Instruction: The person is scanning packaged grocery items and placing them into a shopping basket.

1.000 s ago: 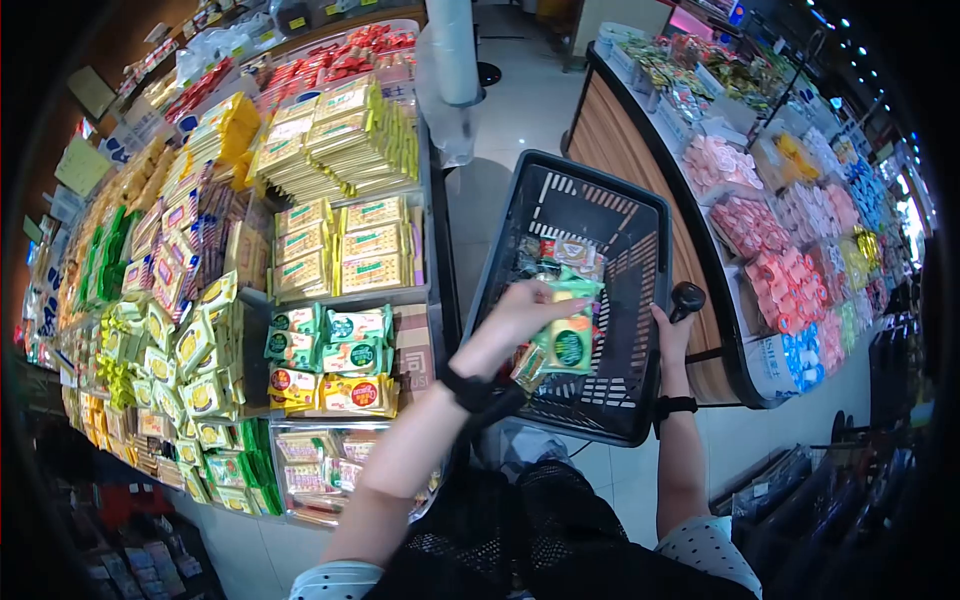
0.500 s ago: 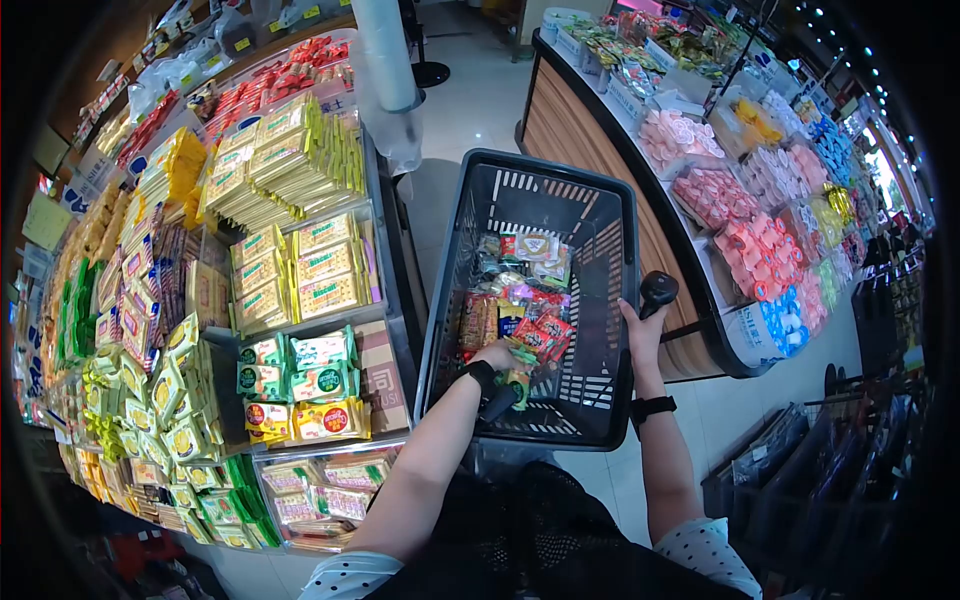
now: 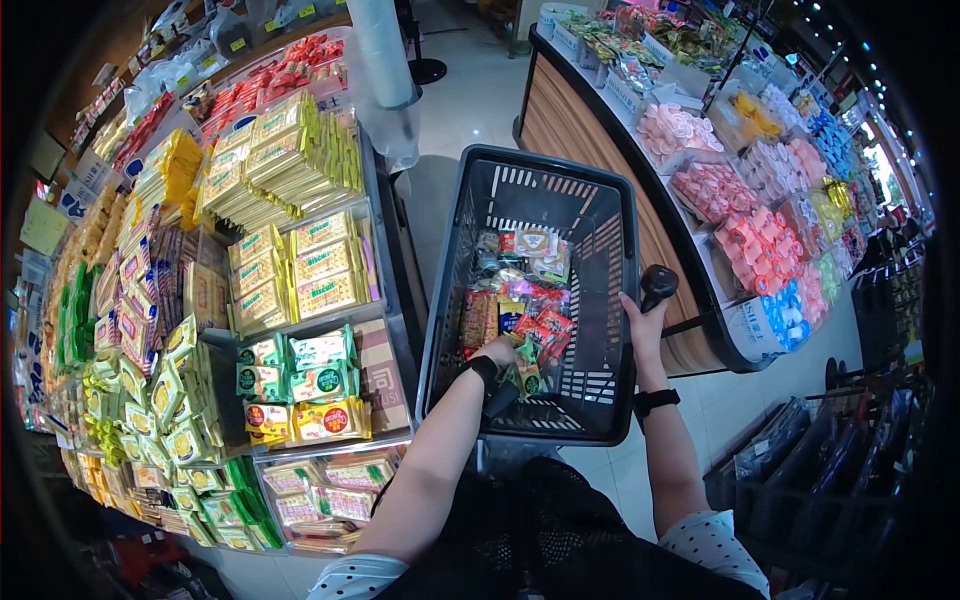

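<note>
A black plastic shopping basket is tilted in front of me. Inside it lie red snack packets, a dark blue packet and several clear-wrapped packets. My left hand reaches in over the near left side, its fingers closed at a green snack packet; the fingertips are partly hidden. My right hand grips the basket's right rim, thumb on the edge, beside a black rounded handle end.
To my left, a tiered display holds yellow biscuit packs, green and yellow packs and other wrapped snacks. A curved wood-panelled counter on the right carries pink packets. A dark rack stands at lower right.
My left hand and the green packet have shifted slightly right and up within the basket. The right hand stays on the rim, and the basket has barely moved.
</note>
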The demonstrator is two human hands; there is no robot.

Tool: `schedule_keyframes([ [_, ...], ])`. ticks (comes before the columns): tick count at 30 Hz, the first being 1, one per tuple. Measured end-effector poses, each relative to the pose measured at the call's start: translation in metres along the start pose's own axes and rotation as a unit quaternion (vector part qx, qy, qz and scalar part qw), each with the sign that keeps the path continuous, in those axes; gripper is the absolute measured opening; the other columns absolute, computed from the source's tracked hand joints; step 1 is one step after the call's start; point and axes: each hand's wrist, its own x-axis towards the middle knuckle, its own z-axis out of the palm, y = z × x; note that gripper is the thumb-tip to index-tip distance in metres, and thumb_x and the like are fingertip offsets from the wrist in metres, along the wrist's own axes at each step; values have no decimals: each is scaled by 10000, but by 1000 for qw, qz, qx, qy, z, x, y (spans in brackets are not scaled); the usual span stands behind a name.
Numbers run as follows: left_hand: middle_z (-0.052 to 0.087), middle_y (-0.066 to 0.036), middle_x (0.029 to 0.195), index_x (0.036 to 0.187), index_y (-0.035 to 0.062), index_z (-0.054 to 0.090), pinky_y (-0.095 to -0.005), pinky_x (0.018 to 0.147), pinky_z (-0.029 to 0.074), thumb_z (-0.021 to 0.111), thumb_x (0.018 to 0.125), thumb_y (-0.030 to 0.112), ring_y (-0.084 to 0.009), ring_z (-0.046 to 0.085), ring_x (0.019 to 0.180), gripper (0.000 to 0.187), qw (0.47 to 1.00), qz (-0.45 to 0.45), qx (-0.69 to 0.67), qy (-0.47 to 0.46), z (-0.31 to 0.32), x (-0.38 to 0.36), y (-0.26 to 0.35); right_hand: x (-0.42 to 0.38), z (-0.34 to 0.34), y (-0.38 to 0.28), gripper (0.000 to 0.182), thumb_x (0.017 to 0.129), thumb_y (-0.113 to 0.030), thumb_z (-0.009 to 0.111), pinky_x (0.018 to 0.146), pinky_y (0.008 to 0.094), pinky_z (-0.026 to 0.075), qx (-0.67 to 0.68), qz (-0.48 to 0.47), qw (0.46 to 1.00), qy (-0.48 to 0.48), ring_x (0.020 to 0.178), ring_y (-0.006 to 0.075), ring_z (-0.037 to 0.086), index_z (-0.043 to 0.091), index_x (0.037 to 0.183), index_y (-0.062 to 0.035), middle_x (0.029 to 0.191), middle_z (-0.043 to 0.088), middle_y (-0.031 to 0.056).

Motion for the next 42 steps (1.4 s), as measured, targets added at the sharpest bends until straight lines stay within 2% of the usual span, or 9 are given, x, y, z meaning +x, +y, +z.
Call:
schedule_keyframes([
  [7, 600, -99, 879, 1054, -7, 525, -280, 684, 444, 621, 706, 123, -143, 564, 765, 384, 988, 60, 139, -35, 3, 20, -8, -4, 1, -8, 614, 654, -160, 697, 860, 313, 348, -29, 7, 999, 11, 985, 249, 467, 352, 1109, 67, 1054, 459, 177],
  [10, 601, -103, 880, 1025, -34, 529, -267, 684, 450, 610, 718, 126, -145, 576, 788, 356, 988, 139, 46, 42, -1, 26, -10, -2, 1, -3, 624, 653, -164, 699, 862, 315, 347, -9, -7, 1000, 7, 982, 250, 469, 350, 1115, 67, 1060, 458, 178],
  [14, 609, -146, 845, 890, 6, 604, -301, 700, 437, 638, 692, 165, -224, 586, 783, 257, 982, 88, 7, 169, -2, 15, -1, 0, 2, 3, 650, 651, -174, 704, 866, 314, 345, -9, 1, 1000, 11, 984, 246, 468, 341, 1132, 70, 1065, 458, 174],
  [18, 604, -106, 777, 897, -16, 592, -269, 635, 450, 581, 758, 186, -159, 577, 701, 246, 978, 84, 43, 187, -2, 19, 0, 3, 0, 7, 665, 656, -184, 703, 878, 319, 335, -27, 15, 1000, 1, 998, 257, 461, 333, 1144, 74, 1071, 457, 182],
  [28, 605, -119, 835, 955, -10, 569, -298, 708, 433, 555, 780, 243, -196, 580, 769, 308, 970, 97, 102, 196, -2, 2, 19, 3, 0, 6, 696, 659, -211, 700, 908, 329, 308, -45, 27, 999, 5, 1059, 279, 425, 320, 1169, 73, 1132, 423, 200],
  [30, 599, -181, 873, 905, 22, 590, -350, 752, 432, 548, 760, 295, -298, 573, 849, 312, 957, 176, 50, 223, 0, -2, 22, 2, -1, 7, 693, 659, -207, 700, 905, 329, 313, -50, 28, 998, 0, 1053, 277, 430, 322, 1168, 72, 1126, 429, 198],
  [35, 599, -130, 813, 961, -2, 545, -291, 721, 437, 527, 800, 203, -210, 580, 782, 261, 927, 266, -52, 261, -2, -39, 62, 5, 1, -1, 676, 662, -198, 699, 841, 305, 374, -36, 60, 998, -7, 969, 237, 491, 329, 1174, 43, 1064, 485, 168],
  [38, 569, -78, 848, 1042, -27, 476, -246, 743, 434, 483, 839, 88, -132, 548, 823, 233, 849, 384, -254, 258, -3, -114, 110, 13, 2, 2, 654, 674, -183, 689, 812, 294, 398, -43, 97, 994, -9, 925, 212, 511, 330, 1177, 32, 1038, 498, 148],
  [42, 566, -101, 1007, 1070, -8, 485, -255, 838, 393, 502, 836, 84, -156, 525, 955, 252, 810, 445, -271, 270, -12, -207, 117, 15, 6, -11, 635, 681, -159, 685, 802, 283, 405, -15, 118, 992, -35, 922, 203, 514, 334, 1163, 58, 1049, 492, 156],
])
